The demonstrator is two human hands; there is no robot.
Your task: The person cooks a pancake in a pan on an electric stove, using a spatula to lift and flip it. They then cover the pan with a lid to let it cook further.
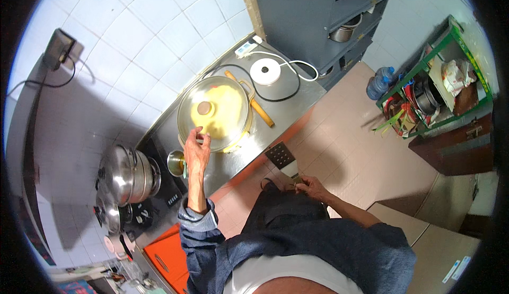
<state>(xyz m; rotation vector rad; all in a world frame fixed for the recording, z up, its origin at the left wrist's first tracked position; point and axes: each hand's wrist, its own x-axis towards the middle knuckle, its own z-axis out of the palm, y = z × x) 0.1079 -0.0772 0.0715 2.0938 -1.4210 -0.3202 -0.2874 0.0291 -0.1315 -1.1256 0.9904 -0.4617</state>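
A round glass lid [220, 140] with a brownish knob [204, 108] covers a pan [249, 125] on the steel counter. Yellow food [226, 103] shows through the glass. My left hand [197, 147] is over the lid's near edge, fingers bent and apart, holding nothing; I cannot tell whether the fingertips touch the glass. Beside that wrist stands a metal cup [175, 163] with yellowish contents and a pale green utensil handle [185, 170]. Low in front of my body, off the counter's edge, my right hand [312, 188] grips a slotted metal spatula [280, 154] by its handle.
A wooden rolling pin [262, 113] lies beside the pan. Behind it are a white round base [265, 71], a power strip [246, 48] and looping cords. Steel pots [123, 174] stand on the black stove at left. Grey shelving [294, 19] and a green rack [449, 43] flank the floor.
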